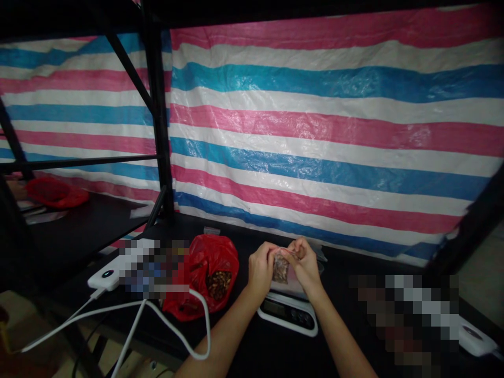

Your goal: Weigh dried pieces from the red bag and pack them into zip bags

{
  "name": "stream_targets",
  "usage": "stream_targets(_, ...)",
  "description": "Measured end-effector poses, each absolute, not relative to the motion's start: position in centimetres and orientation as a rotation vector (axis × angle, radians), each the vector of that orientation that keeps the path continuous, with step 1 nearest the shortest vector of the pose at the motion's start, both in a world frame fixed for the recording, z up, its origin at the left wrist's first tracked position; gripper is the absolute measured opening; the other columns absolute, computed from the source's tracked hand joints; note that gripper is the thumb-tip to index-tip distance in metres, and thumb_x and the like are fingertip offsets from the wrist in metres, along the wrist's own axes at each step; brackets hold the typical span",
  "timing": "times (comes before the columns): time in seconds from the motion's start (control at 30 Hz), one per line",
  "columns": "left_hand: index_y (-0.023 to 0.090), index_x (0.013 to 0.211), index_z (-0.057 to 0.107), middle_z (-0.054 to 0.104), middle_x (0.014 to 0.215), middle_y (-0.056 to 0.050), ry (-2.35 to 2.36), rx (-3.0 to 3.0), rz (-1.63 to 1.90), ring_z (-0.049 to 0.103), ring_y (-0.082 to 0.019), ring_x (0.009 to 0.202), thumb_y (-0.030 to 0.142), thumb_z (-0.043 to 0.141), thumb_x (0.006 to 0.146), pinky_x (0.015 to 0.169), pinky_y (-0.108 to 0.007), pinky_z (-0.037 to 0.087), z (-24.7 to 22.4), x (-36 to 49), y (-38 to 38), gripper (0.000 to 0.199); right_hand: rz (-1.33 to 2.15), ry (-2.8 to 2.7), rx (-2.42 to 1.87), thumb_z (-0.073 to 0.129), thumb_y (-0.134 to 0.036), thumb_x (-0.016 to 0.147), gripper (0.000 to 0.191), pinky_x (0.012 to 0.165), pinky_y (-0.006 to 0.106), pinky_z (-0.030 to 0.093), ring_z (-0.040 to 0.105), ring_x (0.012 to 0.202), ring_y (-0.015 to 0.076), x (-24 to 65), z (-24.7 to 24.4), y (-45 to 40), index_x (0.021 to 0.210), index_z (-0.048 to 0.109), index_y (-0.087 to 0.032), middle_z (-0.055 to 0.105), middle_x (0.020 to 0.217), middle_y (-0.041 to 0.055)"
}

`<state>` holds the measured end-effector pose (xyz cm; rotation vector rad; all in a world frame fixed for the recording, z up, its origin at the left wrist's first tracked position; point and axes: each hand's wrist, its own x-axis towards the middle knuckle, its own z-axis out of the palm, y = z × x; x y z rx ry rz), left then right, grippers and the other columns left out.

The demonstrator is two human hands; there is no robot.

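Both hands pinch the top edge of a small clear plastic bag (280,269) filled with brownish bits, which look like seeds or dried pieces. My left hand (260,265) grips the bag's upper left corner. On the other side, my right hand (305,265) has thumb and fingers closed on the upper right edge. Just below the bag sits a white digital kitchen scale (287,314) with a dark display and buttons. Left of my hands, a red plastic bag (232,252) lies spread wide, with loose brown pieces (219,283) inside.
A white power bank (103,275) and a looping white cable (205,336) lie at left. Another white device (476,336) is at far right. Black shelf posts (157,105) frame the striped sheet (315,131) behind. A second red bag (57,191) rests on the left-hand shelf.
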<state>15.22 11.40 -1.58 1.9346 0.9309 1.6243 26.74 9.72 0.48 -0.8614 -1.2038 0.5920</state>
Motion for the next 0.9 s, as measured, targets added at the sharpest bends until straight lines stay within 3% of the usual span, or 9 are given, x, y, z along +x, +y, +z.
stream_targets(0.1,0.018,0.079,0.059,0.061,0.073,0.0,0.935,1.929,1.639,0.057,-0.012,0.069,0.019,0.039,0.086,0.066,-0.022,0.041,-1.6,15.2,11.6,0.021,0.599,-1.189,-0.882,0.076,-0.028,0.058,0.039,0.05,0.021,0.038,0.046,0.051,0.0084,26.7,0.4,9.8,0.063,0.038,-0.02,0.047,0.054,-0.0071)
stream_targets(0.3,0.018,0.079,0.057,0.059,0.072,0.0,1.011,1.901,1.712,0.056,-0.013,0.068,0.019,0.038,0.086,0.065,-0.023,0.041,-1.4,14.9,11.8,0.02,0.736,-1.152,-0.95,0.075,-0.033,0.058,0.051,0.047,0.023,0.039,0.053,0.049,0.0119,26.8,0.5,9.6,0.095,0.041,-0.023,0.063,0.064,-0.0036)
stream_targets(0.6,0.018,0.077,0.055,0.058,0.069,0.0,1.008,1.966,1.68,0.056,-0.013,0.067,0.015,0.033,0.086,0.064,-0.022,0.04,-1.5,14.7,11.7,0.024,0.74,-1.088,-0.901,0.078,-0.03,0.055,0.046,0.052,0.023,0.042,0.056,0.051,0.0124,26.0,0.3,9.4,0.077,0.038,-0.023,0.058,0.056,-0.007)
stream_targets(0.77,0.017,0.078,0.054,0.057,0.07,-0.001,1.023,1.918,1.791,0.055,-0.012,0.067,0.018,0.034,0.087,0.064,-0.021,0.04,-1.6,14.6,11.8,0.022,0.694,-1.107,-0.895,0.076,-0.03,0.058,0.045,0.053,0.023,0.041,0.056,0.053,0.0124,25.5,0.2,9.5,0.08,0.038,-0.023,0.063,0.063,-0.0047)
stream_targets(0.9,0.017,0.079,0.055,0.058,0.072,0.0,0.972,1.865,1.838,0.055,-0.011,0.066,0.023,0.042,0.085,0.063,-0.021,0.04,-1.2,14.8,11.5,0.016,0.584,-1.082,-0.966,0.072,-0.032,0.063,0.035,0.054,0.023,0.041,0.055,0.056,0.0122,25.7,0.2,9.3,0.084,0.046,-0.022,0.064,0.068,-0.002)
